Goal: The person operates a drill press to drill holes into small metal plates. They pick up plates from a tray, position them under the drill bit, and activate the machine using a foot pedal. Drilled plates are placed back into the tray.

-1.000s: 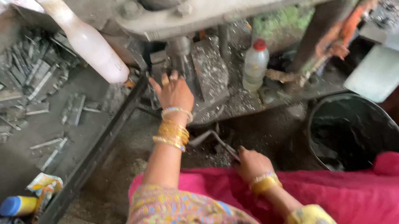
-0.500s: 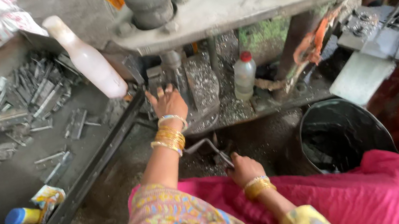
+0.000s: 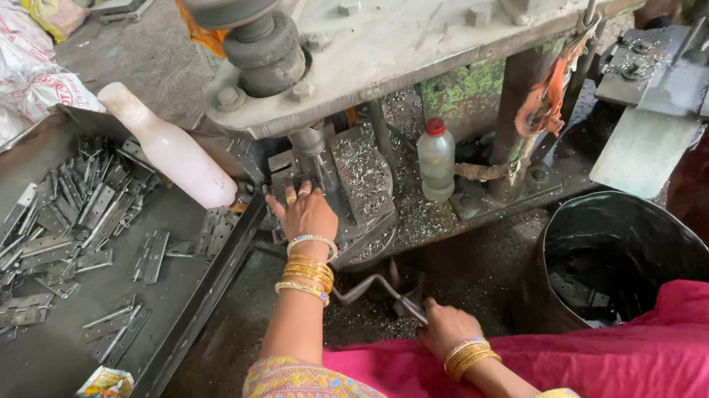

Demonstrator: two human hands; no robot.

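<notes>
Here, my left hand lies spread under the press's near edge, my right hand gripping the crank handle.

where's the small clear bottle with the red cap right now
In the head view it stands upright just right of centre, the red-capped bottle under the machine's table, right of the left hand.
</notes>
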